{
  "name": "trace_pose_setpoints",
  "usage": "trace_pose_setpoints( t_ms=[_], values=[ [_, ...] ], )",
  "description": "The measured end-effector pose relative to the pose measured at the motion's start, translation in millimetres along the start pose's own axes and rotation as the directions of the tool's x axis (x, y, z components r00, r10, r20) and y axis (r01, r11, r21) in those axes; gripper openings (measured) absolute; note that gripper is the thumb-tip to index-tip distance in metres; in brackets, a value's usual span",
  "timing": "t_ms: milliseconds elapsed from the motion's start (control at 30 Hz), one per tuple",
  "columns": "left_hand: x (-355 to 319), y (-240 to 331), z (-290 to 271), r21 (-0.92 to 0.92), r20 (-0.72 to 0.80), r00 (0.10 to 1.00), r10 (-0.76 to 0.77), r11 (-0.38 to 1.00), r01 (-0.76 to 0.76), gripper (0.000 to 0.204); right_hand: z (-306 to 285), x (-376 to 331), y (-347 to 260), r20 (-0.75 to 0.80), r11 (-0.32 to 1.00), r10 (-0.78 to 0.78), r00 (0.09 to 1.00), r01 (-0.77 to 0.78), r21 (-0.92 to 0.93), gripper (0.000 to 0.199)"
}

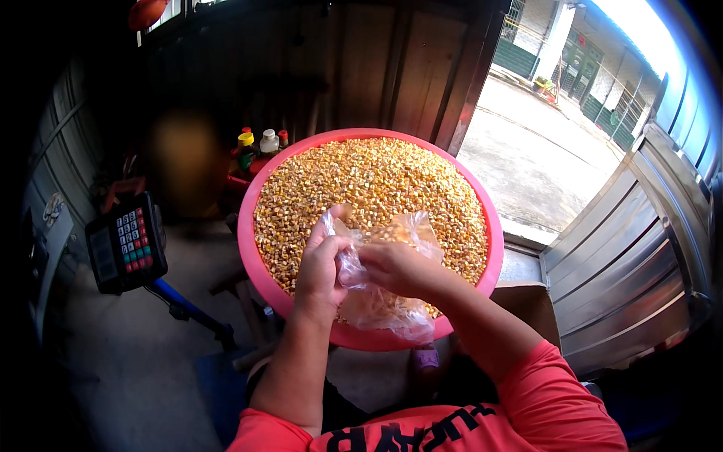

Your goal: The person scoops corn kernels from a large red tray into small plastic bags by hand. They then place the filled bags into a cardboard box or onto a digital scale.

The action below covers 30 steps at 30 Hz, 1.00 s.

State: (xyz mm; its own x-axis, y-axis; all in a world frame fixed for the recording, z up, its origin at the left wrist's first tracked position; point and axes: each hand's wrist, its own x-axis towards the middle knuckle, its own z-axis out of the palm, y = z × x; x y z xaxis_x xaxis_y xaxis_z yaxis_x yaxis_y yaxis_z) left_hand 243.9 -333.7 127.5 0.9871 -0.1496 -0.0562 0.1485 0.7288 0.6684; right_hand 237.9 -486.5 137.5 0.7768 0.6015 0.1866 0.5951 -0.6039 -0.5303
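Observation:
A large round pink basin [248,248] full of dried yellow corn kernels [369,169] stands in front of me. Over its near half, a crumpled clear plastic bag [388,313] hangs between my hands and drapes toward the near rim. My left hand [327,260] is closed on the bag's gathered left side, thumb up. Bent over the bag from the right, my right hand [392,264] has its fingers curled against the plastic; the fingertips are partly hidden. Some kernels show through the bag.
To the left stands a weighing scale with a dark keypad display [126,242] on a blue post [188,305]. Several capped bottles [256,143] stand behind the basin's left rim. A cardboard box [531,305] is at the near right, beside a metal door [625,256]. An open doorway shows paved ground [527,151].

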Motion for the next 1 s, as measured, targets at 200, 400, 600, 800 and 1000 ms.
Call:
trace_pose_setpoints(
  t_ms=[200, 400, 600, 800, 1000],
  values=[
    [2, 3, -7, 0.012, 0.045, 0.999, 0.023, 1.000, -0.024, 0.055, -19, -21, -5, -0.101, 0.986, -0.143, 0.984, 0.151, 0.070, 0.013],
    [-4, 5, 1, 0.036, 0.038, 0.998, -0.055, 0.998, 0.054, 0.054, -46, -66, 48, -0.675, 0.977, 0.210, 0.708, -0.126, 0.171, 0.009],
    [-4, 7, -1, 0.020, 0.029, 0.997, -0.066, 0.998, 0.066, 0.055, -32, -112, 79, -0.597, 0.667, 0.370, 0.712, -0.651, -0.363, 0.028],
    [-1, -4, 3, 0.041, 0.017, 0.995, -0.094, 0.995, 0.093, 0.055, -13, -102, 68, -0.472, 0.646, 0.505, 0.723, -0.679, -0.349, 0.028],
    [0, -3, -1, 0.055, 0.029, 0.995, -0.099, 0.994, 0.097, 0.056, -1, -91, 74, -0.482, 0.769, 0.390, 0.785, -0.566, -0.299, 0.027]
  ],
)
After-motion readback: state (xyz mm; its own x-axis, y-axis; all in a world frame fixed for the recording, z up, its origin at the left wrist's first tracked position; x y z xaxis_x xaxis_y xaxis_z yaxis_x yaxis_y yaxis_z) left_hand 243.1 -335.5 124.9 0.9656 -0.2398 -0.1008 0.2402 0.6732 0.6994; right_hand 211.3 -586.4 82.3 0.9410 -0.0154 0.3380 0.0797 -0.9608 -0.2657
